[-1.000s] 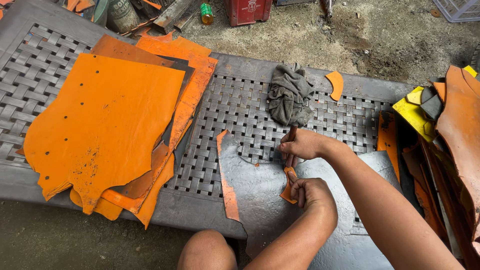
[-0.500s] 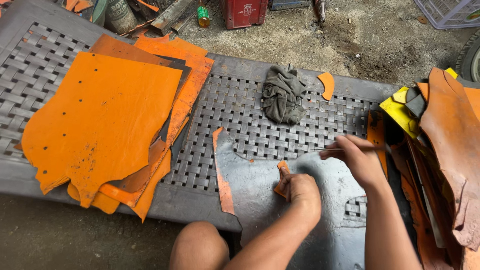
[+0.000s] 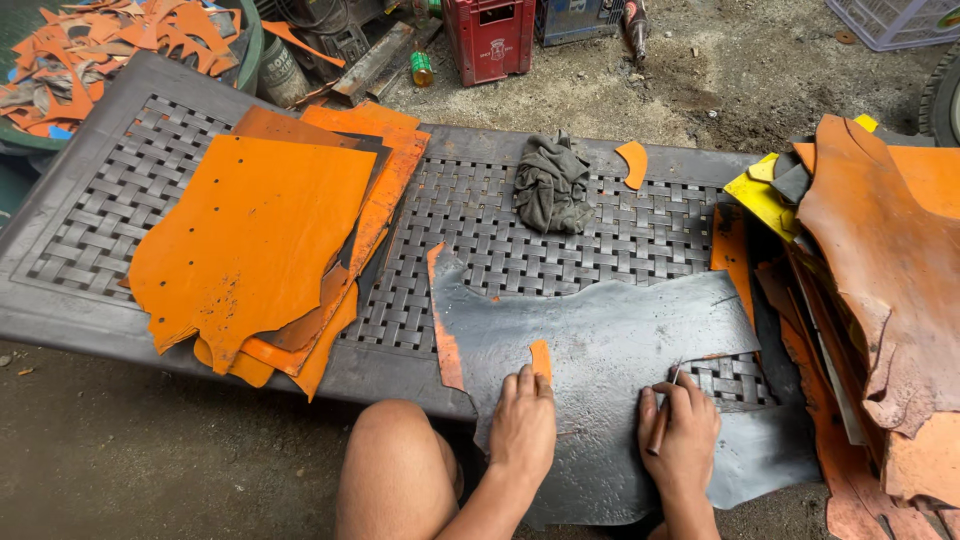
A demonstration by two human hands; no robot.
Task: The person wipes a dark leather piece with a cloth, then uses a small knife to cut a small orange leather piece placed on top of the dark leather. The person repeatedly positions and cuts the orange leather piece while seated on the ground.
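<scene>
Dark woven-pattern table [image 3: 120,215] over bare dirt ground; a big grey sheet [image 3: 600,345] lies across its near edge, under both hands. Left hand [image 3: 522,428] presses flat, fingers spread, on the sheet beside a small orange strip [image 3: 541,360]. Right hand [image 3: 683,440] grips a thin tool [image 3: 662,425] against the sheet. Orange sheets [image 3: 250,240] stacked left, a dark rag [image 3: 551,185] behind.

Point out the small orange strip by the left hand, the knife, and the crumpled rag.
small orange strip [image 3: 540,360], head view, middle of the strip.
knife [image 3: 662,425], head view, handle held in the right hand.
crumpled rag [image 3: 552,186], head view, centre of the cloth.
</scene>
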